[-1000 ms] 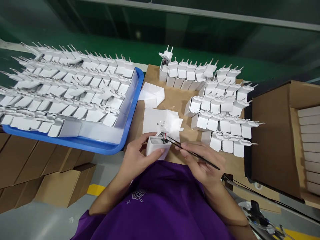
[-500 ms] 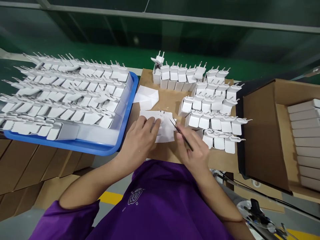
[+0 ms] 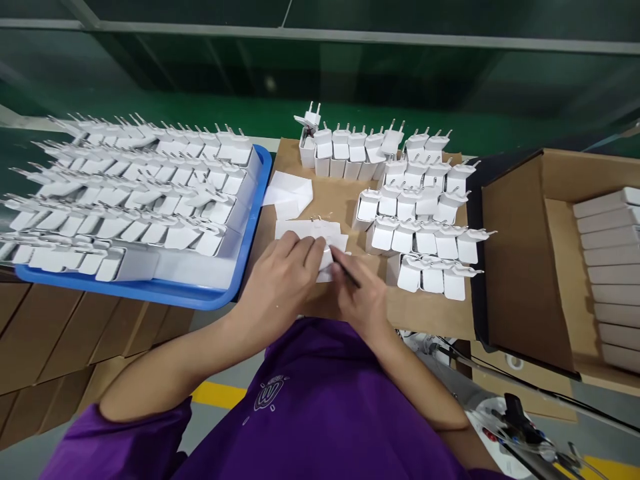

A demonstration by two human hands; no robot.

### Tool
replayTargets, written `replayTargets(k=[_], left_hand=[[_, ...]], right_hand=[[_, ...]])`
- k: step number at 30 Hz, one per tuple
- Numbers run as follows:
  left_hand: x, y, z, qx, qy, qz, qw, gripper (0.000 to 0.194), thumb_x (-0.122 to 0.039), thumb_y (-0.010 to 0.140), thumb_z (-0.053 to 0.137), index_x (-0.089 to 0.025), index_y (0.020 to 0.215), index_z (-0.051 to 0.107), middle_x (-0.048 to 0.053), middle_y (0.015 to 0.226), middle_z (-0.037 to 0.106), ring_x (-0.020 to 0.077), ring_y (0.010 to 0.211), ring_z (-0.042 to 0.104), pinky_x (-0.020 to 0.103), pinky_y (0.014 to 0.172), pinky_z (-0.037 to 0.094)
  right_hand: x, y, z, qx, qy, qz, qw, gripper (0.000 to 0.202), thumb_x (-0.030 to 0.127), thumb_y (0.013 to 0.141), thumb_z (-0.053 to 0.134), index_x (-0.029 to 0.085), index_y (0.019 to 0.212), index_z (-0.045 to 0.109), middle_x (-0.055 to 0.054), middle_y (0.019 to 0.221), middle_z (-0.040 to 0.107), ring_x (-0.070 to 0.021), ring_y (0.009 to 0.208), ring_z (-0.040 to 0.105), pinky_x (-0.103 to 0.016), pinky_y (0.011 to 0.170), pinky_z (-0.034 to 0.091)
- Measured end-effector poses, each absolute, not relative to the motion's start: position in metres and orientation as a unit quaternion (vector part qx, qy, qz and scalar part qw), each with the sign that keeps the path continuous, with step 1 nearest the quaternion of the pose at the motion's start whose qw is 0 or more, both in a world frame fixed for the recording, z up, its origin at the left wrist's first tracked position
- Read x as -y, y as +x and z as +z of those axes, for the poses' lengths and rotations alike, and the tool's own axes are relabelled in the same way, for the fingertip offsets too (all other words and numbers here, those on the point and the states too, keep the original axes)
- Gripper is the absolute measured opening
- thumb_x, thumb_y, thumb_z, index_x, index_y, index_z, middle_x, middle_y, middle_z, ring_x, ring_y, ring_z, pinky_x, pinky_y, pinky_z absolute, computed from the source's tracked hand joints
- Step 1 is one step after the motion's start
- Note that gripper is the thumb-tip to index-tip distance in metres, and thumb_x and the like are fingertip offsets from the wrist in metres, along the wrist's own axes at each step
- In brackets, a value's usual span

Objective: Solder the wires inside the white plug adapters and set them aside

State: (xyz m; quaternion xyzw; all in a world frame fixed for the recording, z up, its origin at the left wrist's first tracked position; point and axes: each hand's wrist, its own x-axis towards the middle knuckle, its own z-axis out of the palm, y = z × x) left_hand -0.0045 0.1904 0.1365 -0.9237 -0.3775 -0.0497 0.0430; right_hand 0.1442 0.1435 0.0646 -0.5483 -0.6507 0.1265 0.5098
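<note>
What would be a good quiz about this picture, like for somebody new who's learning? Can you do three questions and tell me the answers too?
1. What colour is the slim tool in the person's right hand?
2. True or false: the blue tray is on the person's right.
3. Fill in the blank: the plug at the far left corner of the brown board has ____ pins pointing up.

Key
1. Black.
2. False: it is on the person's left.
3. Two.
</note>
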Motion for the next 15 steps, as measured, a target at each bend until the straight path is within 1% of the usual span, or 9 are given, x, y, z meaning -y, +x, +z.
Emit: replayTargets(k=[3,6,8,9,10,12,14,15], left_hand=[[-0.195,-0.015,0.139,0.381,-0.92,-0.092,-0.009,0.031,-0.019,0.094,0.051,-0.008,0.122,0.059,0.015,0.104,0.069,0.0286,0.091,0.059,0.041,0.081,0.049],[-0.199,-0.035,0.137,0.432,-0.879,-0.166,-0.114,0.033,-0.032,0.09,0.061,-0.017,0.12,0.063,0.01,0.1,0.071,0.0263,0.095,0.062,0.036,0.083,0.051],[-0.198,-0.046,0.13,0.464,-0.827,-0.211,-0.236,0.037,-0.039,0.086,0.067,-0.021,0.118,0.065,0.007,0.1,0.071,0.0246,0.096,0.064,0.033,0.081,0.052],[-0.195,-0.049,0.124,0.469,-0.794,-0.235,-0.308,0.039,-0.041,0.083,0.069,-0.022,0.118,0.065,0.006,0.103,0.072,0.0239,0.096,0.065,0.032,0.081,0.053],[-0.192,-0.05,0.118,0.465,-0.755,-0.261,-0.381,0.04,-0.042,0.082,0.071,-0.023,0.117,0.066,0.007,0.106,0.072,0.0234,0.096,0.066,0.031,0.08,0.054],[-0.182,-0.046,0.103,0.441,-0.671,-0.313,-0.508,0.042,-0.041,0.078,0.075,-0.023,0.115,0.067,0.007,0.11,0.072,0.0231,0.096,0.068,0.03,0.08,0.055],[-0.174,-0.039,0.09,0.416,-0.594,-0.344,-0.597,0.044,-0.039,0.073,0.079,-0.022,0.113,0.069,0.008,0.108,0.073,0.0234,0.094,0.069,0.03,0.079,0.056],[-0.17,-0.035,0.086,0.407,-0.564,-0.347,-0.629,0.045,-0.038,0.071,0.081,-0.022,0.112,0.07,0.008,0.106,0.073,0.0235,0.092,0.069,0.031,0.079,0.056]], right_hand=[[-0.136,0.154,0.071,0.634,-0.539,0.166,0.529,0.027,0.011,0.092,0.053,0.018,0.116,0.064,-0.006,0.102,0.073,-0.0153,0.093,0.07,-0.027,0.085,0.058],[-0.123,0.168,0.081,0.597,-0.539,0.164,0.571,0.024,0.015,0.095,0.047,0.021,0.107,0.067,-0.007,0.106,0.069,-0.019,0.1,0.067,-0.035,0.089,0.056],[-0.114,0.174,0.088,0.597,-0.519,0.18,0.585,0.025,0.019,0.097,0.042,0.02,0.099,0.067,-0.008,0.112,0.066,-0.0214,0.106,0.065,-0.039,0.092,0.054],[-0.112,0.175,0.09,0.599,-0.511,0.194,0.585,0.027,0.02,0.098,0.04,0.021,0.096,0.067,-0.008,0.111,0.067,-0.0216,0.107,0.064,-0.04,0.092,0.054],[-0.111,0.174,0.091,0.599,-0.509,0.214,0.58,0.028,0.02,0.098,0.038,0.021,0.096,0.066,-0.007,0.104,0.068,-0.021,0.105,0.065,-0.04,0.092,0.053],[-0.114,0.172,0.09,0.584,-0.534,0.266,0.55,0.028,0.022,0.1,0.037,0.022,0.105,0.064,-0.004,0.087,0.068,-0.0188,0.099,0.066,-0.037,0.089,0.053],[-0.123,0.169,0.085,0.562,-0.563,0.332,0.507,0.029,0.029,0.101,0.038,0.022,0.111,0.064,-0.003,0.081,0.066,-0.0177,0.092,0.066,-0.035,0.086,0.054],[-0.128,0.168,0.083,0.553,-0.565,0.362,0.494,0.031,0.034,0.101,0.038,0.021,0.109,0.065,-0.003,0.08,0.065,-0.0174,0.088,0.066,-0.034,0.082,0.055]])
